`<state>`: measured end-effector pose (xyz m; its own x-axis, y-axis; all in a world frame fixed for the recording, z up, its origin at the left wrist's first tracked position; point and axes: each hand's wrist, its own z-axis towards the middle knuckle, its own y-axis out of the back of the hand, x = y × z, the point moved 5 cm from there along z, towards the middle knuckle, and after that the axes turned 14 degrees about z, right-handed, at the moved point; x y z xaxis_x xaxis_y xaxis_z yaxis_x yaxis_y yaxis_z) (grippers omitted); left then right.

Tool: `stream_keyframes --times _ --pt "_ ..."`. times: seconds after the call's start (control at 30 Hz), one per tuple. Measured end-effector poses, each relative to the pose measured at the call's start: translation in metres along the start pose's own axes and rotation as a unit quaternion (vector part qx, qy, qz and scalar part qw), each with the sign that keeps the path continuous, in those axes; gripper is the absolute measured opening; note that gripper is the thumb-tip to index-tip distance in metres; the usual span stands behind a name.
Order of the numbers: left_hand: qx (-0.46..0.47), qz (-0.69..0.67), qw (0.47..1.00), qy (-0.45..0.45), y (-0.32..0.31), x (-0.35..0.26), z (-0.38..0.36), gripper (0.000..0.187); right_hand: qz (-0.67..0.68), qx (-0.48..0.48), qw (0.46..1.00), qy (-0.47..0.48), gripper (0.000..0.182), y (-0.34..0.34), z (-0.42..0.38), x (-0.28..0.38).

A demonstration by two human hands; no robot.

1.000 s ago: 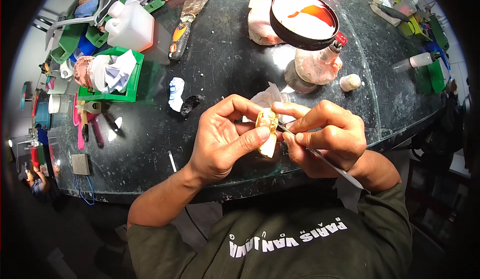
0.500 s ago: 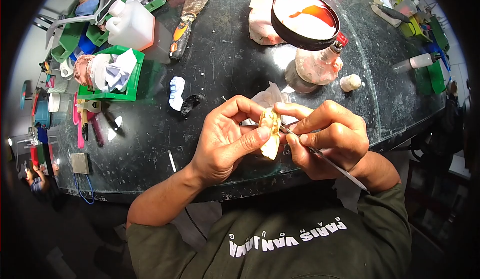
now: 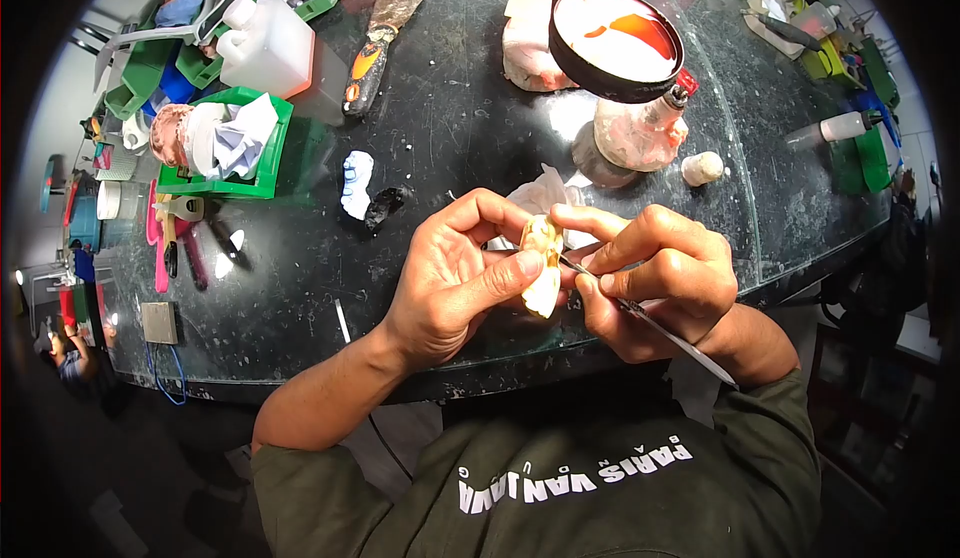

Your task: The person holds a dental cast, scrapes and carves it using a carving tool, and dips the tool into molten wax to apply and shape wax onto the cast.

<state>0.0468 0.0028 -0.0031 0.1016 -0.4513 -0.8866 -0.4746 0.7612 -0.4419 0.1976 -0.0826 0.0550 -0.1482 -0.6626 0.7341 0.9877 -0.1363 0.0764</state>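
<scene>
My left hand (image 3: 455, 273) grips a small yellowish dental cast (image 3: 541, 283) between thumb and fingers, above the table's near edge. In my right hand (image 3: 660, 278) is a slim metal carving tool (image 3: 680, 344), held like a pen. Its flat end points down toward my right sleeve, and its other end meets the right side of the cast; the exact tip is hard to make out. My right forefinger reaches to the top of the cast. Behind the hands lies a crumpled white tissue (image 3: 545, 190), partly hidden.
A round dish of red liquid (image 3: 640, 43) stands at the back, beside a burner-like bottle (image 3: 635, 133) and a small white cap (image 3: 702, 168). Leftward are a scraper (image 3: 380, 48), a white-blue piece (image 3: 356, 184), a green tray (image 3: 262, 180) and a plastic jug (image 3: 265, 53).
The hands stay almost in place, still holding the cast and the carving tool. The cast tilts very slightly, and the whole view shifts a little.
</scene>
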Motion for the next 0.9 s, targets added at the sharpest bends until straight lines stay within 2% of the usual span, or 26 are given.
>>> stream_keyframes --times 0.13,0.33,0.43,0.73,0.9 --pt "-0.004 -0.021 1.000 -0.017 -0.0026 -0.0005 0.0008 0.024 0.014 -0.006 1.000 -0.004 0.015 0.0011 0.0011 0.0004" --pt "-0.031 0.036 0.998 -0.049 -0.0011 -0.0020 0.0019 0.038 -0.001 -0.019 1.000 -0.016 0.016 0.0064 0.0054 0.0035" --pt "-0.036 0.042 0.998 -0.037 0.0017 0.0014 0.0022 0.048 0.005 -0.025 1.000 -0.017 0.017 0.0069 0.0043 0.0027" --pt "-0.048 0.070 0.995 -0.044 0.0061 0.0019 0.0022 0.047 0.008 -0.023 1.000 -0.017 0.017 0.0045 0.0047 0.0025" --pt "-0.053 0.075 0.994 -0.063 0.0061 0.0005 0.0021 0.040 0.024 -0.015 0.999 -0.021 0.017 0.0049 0.0042 0.0012"
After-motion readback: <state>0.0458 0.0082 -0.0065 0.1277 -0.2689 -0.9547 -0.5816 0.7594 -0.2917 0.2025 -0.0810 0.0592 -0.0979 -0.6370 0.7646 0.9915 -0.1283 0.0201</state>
